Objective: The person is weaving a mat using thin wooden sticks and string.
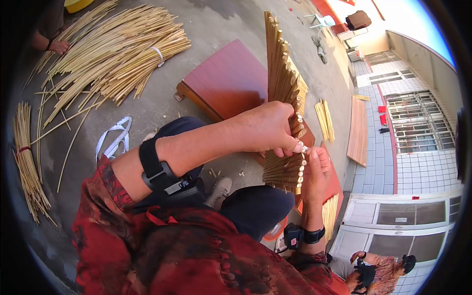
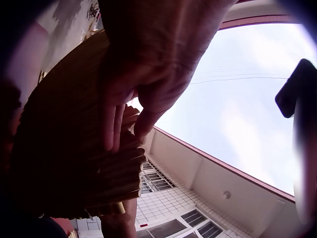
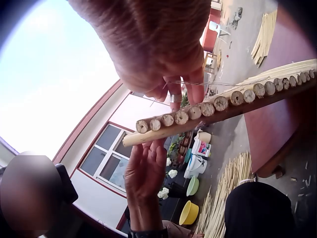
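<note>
A thick row of cut reed stalks [image 1: 282, 173], bound side by side into a mat, stands on edge before me with its pale round ends toward me. My left hand [image 1: 269, 127] grips the mat at its edge; in the left wrist view its fingers lie along one face and its thumb on the other. My right hand [image 1: 317, 173] is close by at the stalk ends. In the right wrist view, a thin wire [image 3: 218, 83] runs over the stalks to the right hand's pinched fingers. A ring [image 3: 175, 98] shows on one finger.
A reddish-brown wooden board [image 1: 226, 78] lies behind the mat. Loose reeds [image 1: 118, 49] cover the ground at the upper left, beside a smaller tied bundle [image 1: 27, 157]. Another person's hand [image 1: 59, 47] is there. A white strap [image 1: 115, 137] lies on the ground.
</note>
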`<state>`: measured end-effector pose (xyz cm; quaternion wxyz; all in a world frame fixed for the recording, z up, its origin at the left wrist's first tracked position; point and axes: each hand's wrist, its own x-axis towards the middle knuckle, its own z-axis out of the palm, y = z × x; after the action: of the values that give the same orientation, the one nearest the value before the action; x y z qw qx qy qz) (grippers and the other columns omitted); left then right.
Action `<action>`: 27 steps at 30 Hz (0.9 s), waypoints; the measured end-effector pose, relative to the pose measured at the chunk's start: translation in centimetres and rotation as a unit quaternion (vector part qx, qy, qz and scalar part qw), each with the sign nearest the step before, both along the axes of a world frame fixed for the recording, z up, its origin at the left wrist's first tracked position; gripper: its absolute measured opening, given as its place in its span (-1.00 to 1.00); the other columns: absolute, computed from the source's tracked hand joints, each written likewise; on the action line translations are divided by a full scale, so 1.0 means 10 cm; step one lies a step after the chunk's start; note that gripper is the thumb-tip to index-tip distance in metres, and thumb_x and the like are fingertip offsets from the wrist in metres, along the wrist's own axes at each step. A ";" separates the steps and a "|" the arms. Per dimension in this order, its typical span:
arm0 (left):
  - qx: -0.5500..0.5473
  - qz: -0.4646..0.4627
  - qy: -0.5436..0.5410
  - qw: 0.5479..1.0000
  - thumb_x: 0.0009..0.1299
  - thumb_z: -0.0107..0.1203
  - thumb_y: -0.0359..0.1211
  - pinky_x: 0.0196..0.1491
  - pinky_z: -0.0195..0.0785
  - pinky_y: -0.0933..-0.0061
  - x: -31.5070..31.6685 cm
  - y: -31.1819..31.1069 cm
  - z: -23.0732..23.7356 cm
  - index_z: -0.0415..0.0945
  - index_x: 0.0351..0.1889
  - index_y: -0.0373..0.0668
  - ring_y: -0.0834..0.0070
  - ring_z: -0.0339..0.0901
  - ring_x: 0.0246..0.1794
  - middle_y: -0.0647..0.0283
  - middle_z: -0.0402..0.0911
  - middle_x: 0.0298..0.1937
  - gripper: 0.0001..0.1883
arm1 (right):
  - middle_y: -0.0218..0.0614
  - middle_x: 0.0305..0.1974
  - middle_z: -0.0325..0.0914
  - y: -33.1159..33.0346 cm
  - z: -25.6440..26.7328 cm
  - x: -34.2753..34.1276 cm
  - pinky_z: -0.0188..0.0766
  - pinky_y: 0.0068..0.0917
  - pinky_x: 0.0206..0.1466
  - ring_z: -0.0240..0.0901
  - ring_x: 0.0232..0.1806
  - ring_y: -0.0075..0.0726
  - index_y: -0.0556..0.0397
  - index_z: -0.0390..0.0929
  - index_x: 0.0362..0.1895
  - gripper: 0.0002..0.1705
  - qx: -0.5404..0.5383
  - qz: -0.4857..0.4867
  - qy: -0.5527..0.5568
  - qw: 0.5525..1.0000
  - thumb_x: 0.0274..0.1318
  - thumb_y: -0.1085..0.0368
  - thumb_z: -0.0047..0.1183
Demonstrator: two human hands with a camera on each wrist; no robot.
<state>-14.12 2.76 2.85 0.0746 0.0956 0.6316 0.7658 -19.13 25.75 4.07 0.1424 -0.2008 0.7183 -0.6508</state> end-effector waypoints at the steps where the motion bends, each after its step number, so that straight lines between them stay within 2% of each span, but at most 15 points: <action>1: 0.001 0.015 0.009 1.000 0.18 0.23 -0.44 -0.26 0.46 0.53 0.10 -0.05 -0.07 0.29 -0.10 -0.43 0.47 0.62 -0.30 0.05 0.59 -0.31 -0.58 | -0.21 -0.19 0.57 -0.09 -0.02 0.08 0.39 -0.51 -0.03 0.48 -0.20 -0.47 0.14 0.42 -0.23 -0.83 0.005 0.003 -0.011 1.000 0.31 0.29 -0.13; 3: -0.008 0.025 0.015 1.000 0.18 0.22 -0.49 -0.20 0.45 0.54 0.28 -0.08 -0.22 0.28 -0.03 -0.42 0.48 0.60 -0.24 0.05 0.58 -0.26 -0.55 | -0.24 -0.19 0.58 -0.13 -0.18 0.11 0.38 -0.54 -0.03 0.46 -0.20 -0.51 0.15 0.43 -0.23 -0.82 0.028 0.013 -0.001 1.000 0.31 0.29 -0.12; 6: 0.061 0.065 -0.019 0.996 0.15 0.21 -0.53 -0.19 0.44 0.52 0.56 -0.09 -0.45 0.25 0.02 -0.44 0.45 0.61 -0.25 0.02 0.60 -0.26 -0.50 | -0.31 -0.20 0.59 -0.25 -0.34 0.28 0.33 -0.63 -0.04 0.43 -0.19 -0.60 0.16 0.44 -0.23 -0.82 0.055 0.032 -0.006 0.998 0.30 0.29 -0.09; 8: 0.097 0.093 -0.057 0.989 0.17 0.18 -0.56 -0.15 0.43 0.49 0.71 -0.11 -0.57 0.21 0.11 -0.40 0.43 0.58 -0.17 0.01 0.55 -0.14 -0.46 | -0.33 -0.20 0.59 -0.29 -0.46 0.40 0.33 -0.63 -0.06 0.41 -0.19 -0.63 0.17 0.44 -0.23 -0.82 0.095 0.059 0.009 0.994 0.30 0.30 -0.09; 10: 0.094 0.091 -0.088 0.987 0.17 0.16 -0.57 -0.13 0.43 0.49 0.83 -0.15 -0.66 0.17 0.16 -0.41 0.43 0.56 -0.14 0.03 0.51 -0.09 -0.42 | -0.31 -0.23 0.58 -0.33 -0.59 0.48 0.34 -0.59 -0.08 0.42 -0.20 -0.58 0.17 0.46 -0.25 -0.85 0.098 0.050 0.003 0.994 0.27 0.33 -0.08; 12: 0.082 0.085 -0.121 0.986 0.19 0.09 -0.63 -0.09 0.40 0.54 0.90 -0.20 -0.77 0.16 0.23 -0.35 0.54 0.51 -0.13 0.14 0.47 0.00 -0.40 | -0.28 -0.27 0.57 -0.36 -0.73 0.55 0.35 -0.54 -0.09 0.45 -0.23 -0.49 0.17 0.48 -0.27 -0.88 0.138 0.072 0.100 0.983 0.23 0.36 -0.05; 13: 0.074 0.081 -0.129 0.986 0.19 0.09 -0.63 -0.09 0.40 0.54 0.94 -0.21 -0.79 0.16 0.23 -0.35 0.54 0.51 -0.13 0.14 0.47 0.00 -0.40 | -0.24 -0.29 0.55 -0.38 -0.75 0.58 0.36 -0.51 -0.09 0.47 -0.23 -0.38 0.17 0.50 -0.28 -0.91 0.156 0.071 0.098 0.980 0.19 0.40 -0.01; 15: 0.139 0.105 -0.154 0.973 0.21 0.06 -0.61 -0.10 0.41 0.53 1.03 -0.24 -0.82 0.20 0.22 -0.34 0.57 0.50 -0.14 0.16 0.48 0.01 -0.43 | -0.24 -0.28 0.55 -0.42 -0.84 0.62 0.37 -0.50 -0.09 0.47 -0.23 -0.36 0.16 0.50 -0.27 -0.91 0.151 0.084 0.102 0.980 0.18 0.40 -0.01; 18: 0.175 0.114 -0.260 0.943 0.25 0.05 -0.54 -0.11 0.42 0.51 1.11 -0.30 -0.90 0.24 0.20 -0.31 0.57 0.52 -0.17 0.17 0.51 -0.02 -0.49 | -0.21 -0.28 0.56 -0.43 -0.95 0.63 0.38 -0.48 -0.10 0.49 -0.21 -0.29 0.16 0.51 -0.26 -0.90 0.161 0.111 0.138 0.971 0.16 0.41 0.00; 19: 0.231 0.122 -0.276 0.925 0.32 0.07 -0.42 -0.20 0.44 0.54 1.14 -0.29 -0.93 0.28 0.17 -0.29 0.57 0.54 -0.25 0.23 0.55 -0.12 -0.55 | -0.22 -0.29 0.55 -0.43 -0.96 0.62 0.39 -0.48 -0.12 0.49 -0.23 -0.29 0.16 0.52 -0.26 -0.90 0.153 0.118 0.120 0.974 0.14 0.42 0.01; 20: 0.228 0.123 -0.284 0.923 0.32 0.07 -0.42 -0.20 0.44 0.54 1.16 -0.25 -0.91 0.28 0.17 -0.29 0.57 0.54 -0.25 0.23 0.55 -0.12 -0.55 | -0.22 -0.31 0.55 -0.43 -0.98 0.62 0.39 -0.49 -0.14 0.49 -0.25 -0.29 0.17 0.52 -0.26 -0.90 0.145 0.125 0.104 0.976 0.13 0.42 0.02; 21: 0.155 0.158 -0.275 0.936 0.33 0.08 -0.37 -0.26 0.43 0.57 1.16 -0.20 -0.87 0.30 0.14 -0.29 0.58 0.53 -0.31 0.24 0.55 -0.17 -0.57 | -0.22 -0.33 0.54 -0.43 -1.04 0.61 0.39 -0.50 -0.19 0.49 -0.28 -0.30 0.16 0.54 -0.27 -0.89 0.113 0.100 0.003 0.989 0.10 0.42 0.06; 22: 0.082 0.191 -0.263 0.942 0.35 0.10 -0.33 -0.33 0.43 0.60 1.16 -0.15 -0.85 0.32 0.12 -0.29 0.60 0.53 -0.37 0.26 0.56 -0.22 -0.58 | -0.22 -0.33 0.54 -0.42 -1.02 0.58 0.39 -0.50 -0.19 0.49 -0.28 -0.30 0.16 0.54 -0.27 -0.89 0.114 0.098 -0.004 0.989 0.10 0.42 0.06; 24: 0.109 0.195 -0.292 0.930 0.34 0.12 -0.31 -0.37 0.41 0.61 1.15 -0.11 -0.92 0.32 0.11 -0.28 0.62 0.51 -0.41 0.27 0.55 -0.25 -0.57 | -0.24 -0.33 0.53 -0.41 -0.89 0.50 0.39 -0.51 -0.22 0.50 -0.29 -0.32 0.14 0.56 -0.28 -0.89 0.187 0.158 0.083 0.966 0.09 0.39 0.10; 27: 0.118 0.208 -0.305 0.922 0.33 0.14 -0.30 -0.42 0.39 0.63 1.15 -0.03 -0.99 0.34 0.09 -0.28 0.65 0.48 -0.46 0.28 0.55 -0.28 -0.58 | -0.22 -0.37 0.54 -0.41 -0.72 0.49 0.40 -0.47 -0.28 0.53 -0.32 -0.27 0.08 0.58 -0.30 -0.90 0.253 0.179 0.069 0.948 0.07 0.35 0.12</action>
<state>-2.57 2.43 -7.08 0.0910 -0.2679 0.4891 0.8251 -14.23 21.61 -3.15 0.2532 -0.3278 0.8197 -0.3956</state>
